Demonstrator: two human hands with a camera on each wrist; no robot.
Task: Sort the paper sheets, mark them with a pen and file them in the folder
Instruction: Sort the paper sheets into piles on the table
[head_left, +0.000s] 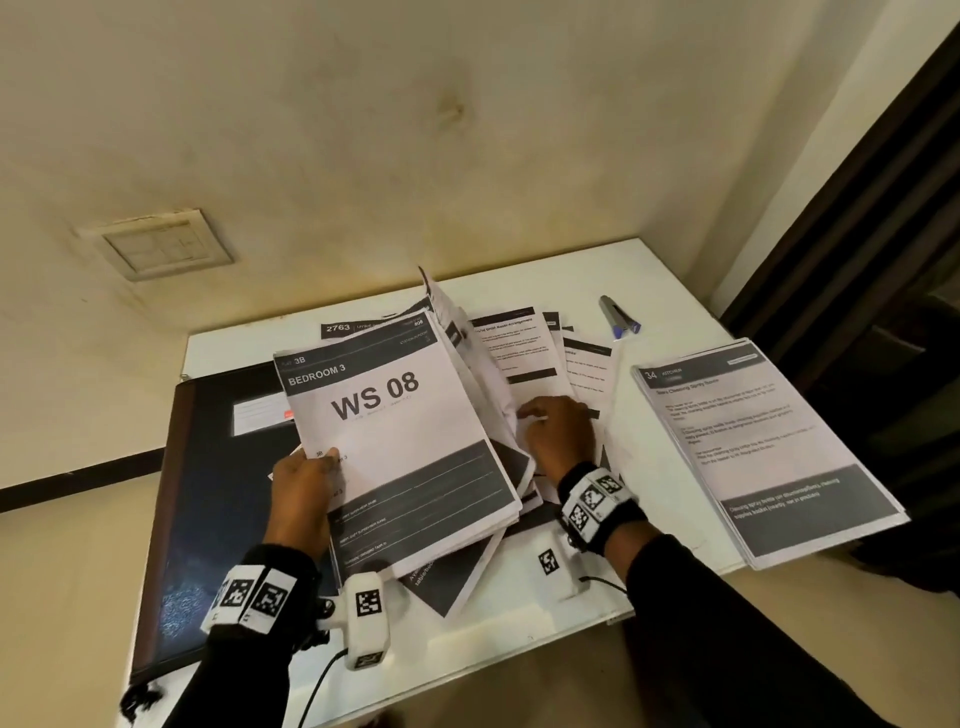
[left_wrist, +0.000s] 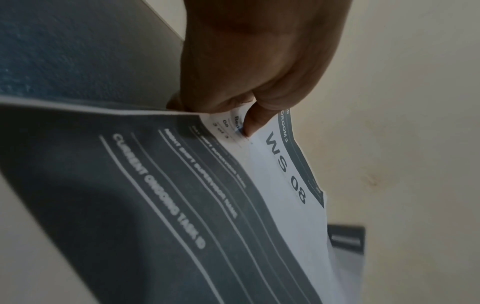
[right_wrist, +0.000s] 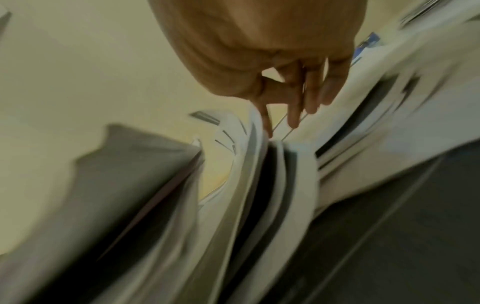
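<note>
Left hand (head_left: 304, 480) has its grip pinched on the left edge of a paper stack (head_left: 400, 441), thumb on top of the front sheet that reads "BEDROOM 3 / WS 08", lifting that side off the white bench (head_left: 670, 275). Right hand (head_left: 561, 431) is tucked in at the stack's right side, fingers (right_wrist: 293, 115) stretched out and slipped between fanned sheets; that close view is pretty blurry, so the grip looks loose and not clamped on anything. More loose sheets (head_left: 540, 353) are spread behind it. A dark folder (head_left: 208, 467) lies closed on the left under the stack. A separate "KITCHEN" pile (head_left: 763, 447) sits on the right, and a pen (head_left: 621, 319) lies near the bench's far edge.
</note>
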